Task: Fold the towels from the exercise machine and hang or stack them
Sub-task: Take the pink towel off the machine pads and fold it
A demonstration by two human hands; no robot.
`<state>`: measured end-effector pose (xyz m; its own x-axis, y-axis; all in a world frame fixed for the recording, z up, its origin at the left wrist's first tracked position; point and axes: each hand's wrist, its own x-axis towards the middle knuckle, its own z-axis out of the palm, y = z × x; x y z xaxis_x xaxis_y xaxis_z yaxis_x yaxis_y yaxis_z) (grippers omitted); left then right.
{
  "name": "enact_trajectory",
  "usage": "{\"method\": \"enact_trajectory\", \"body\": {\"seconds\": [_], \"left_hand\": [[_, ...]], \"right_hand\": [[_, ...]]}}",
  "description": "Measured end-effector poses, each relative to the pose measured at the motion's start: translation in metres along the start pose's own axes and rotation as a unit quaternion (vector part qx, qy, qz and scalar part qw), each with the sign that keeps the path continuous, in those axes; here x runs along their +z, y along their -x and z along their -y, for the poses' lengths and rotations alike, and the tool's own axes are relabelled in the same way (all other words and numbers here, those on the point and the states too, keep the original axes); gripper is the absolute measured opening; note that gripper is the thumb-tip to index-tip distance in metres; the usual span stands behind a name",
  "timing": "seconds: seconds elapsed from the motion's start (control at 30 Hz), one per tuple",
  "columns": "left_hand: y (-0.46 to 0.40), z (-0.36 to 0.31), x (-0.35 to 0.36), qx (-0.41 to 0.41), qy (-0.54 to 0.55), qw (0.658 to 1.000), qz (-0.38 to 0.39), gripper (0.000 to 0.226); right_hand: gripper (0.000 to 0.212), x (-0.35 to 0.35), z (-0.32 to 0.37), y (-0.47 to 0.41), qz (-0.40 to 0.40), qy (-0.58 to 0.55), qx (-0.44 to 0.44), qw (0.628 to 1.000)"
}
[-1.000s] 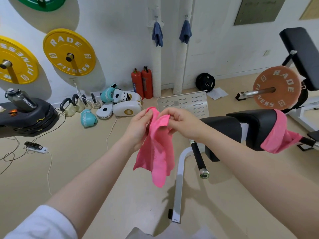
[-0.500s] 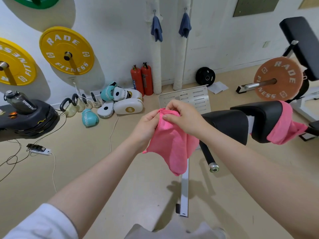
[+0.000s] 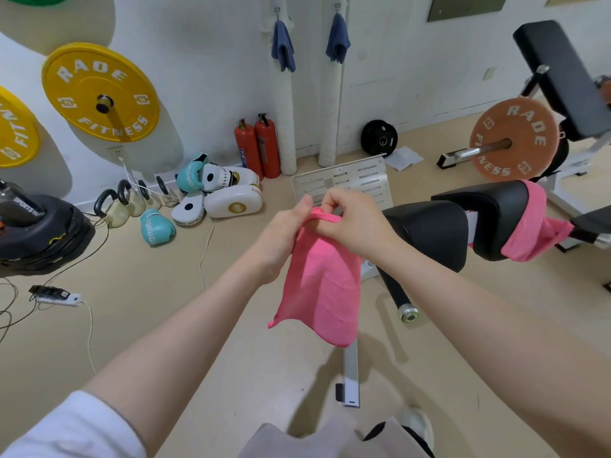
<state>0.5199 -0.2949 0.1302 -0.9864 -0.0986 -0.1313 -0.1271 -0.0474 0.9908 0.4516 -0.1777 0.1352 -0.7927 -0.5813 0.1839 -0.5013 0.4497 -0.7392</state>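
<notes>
A pink towel (image 3: 322,285) hangs in front of me, doubled over, its top edge pinched by both hands. My left hand (image 3: 281,239) grips the top left corner. My right hand (image 3: 350,223) pinches the top edge just beside it, the two hands almost touching. A second pink towel (image 3: 532,226) is draped over the black pad of the exercise machine (image 3: 496,216) to the right. Two blue towels (image 3: 282,46) (image 3: 337,38) hang from hooks on the far wall.
The machine's white frame (image 3: 352,368) and a black handle bar (image 3: 396,292) stand below the towel. Two red fire extinguishers (image 3: 258,147), boxing gloves and pads (image 3: 215,190), kettlebells (image 3: 119,206), a power strip (image 3: 56,297) with cables, and weight plates (image 3: 514,138) line the floor and wall.
The towel went from a loose crumpled hang to a flatter doubled panel. My hands drew together at its top edge and the view shifted slightly left.
</notes>
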Motion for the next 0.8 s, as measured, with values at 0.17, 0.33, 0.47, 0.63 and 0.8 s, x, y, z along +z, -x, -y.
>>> {"method": "enact_trajectory", "body": {"seconds": [0.17,0.33,0.47,0.63,0.8], "left_hand": [[-0.015,-0.002,0.004,0.061,-0.015,0.998,0.028,0.021],[-0.042,-0.006,0.018,0.063,-0.099,0.993,0.008,0.016],[-0.073,-0.011,0.041,0.081,-0.106,0.987,-0.086,0.022],[-0.112,-0.018,0.086,0.078,-0.011,0.984,-0.161,0.028],[-0.147,-0.029,0.124,0.063,0.081,0.974,-0.204,0.024]], "right_hand": [[0.028,-0.015,-0.017,-0.012,-0.014,-0.061,-0.009,0.998],[0.031,-0.033,-0.049,-0.029,0.042,-0.066,-0.007,0.997],[0.054,-0.064,-0.078,-0.036,0.124,-0.226,0.043,0.965],[0.028,-0.111,-0.12,-0.047,0.243,-0.287,0.122,0.919],[0.034,-0.151,-0.153,-0.062,0.297,-0.288,0.19,0.89]]}}
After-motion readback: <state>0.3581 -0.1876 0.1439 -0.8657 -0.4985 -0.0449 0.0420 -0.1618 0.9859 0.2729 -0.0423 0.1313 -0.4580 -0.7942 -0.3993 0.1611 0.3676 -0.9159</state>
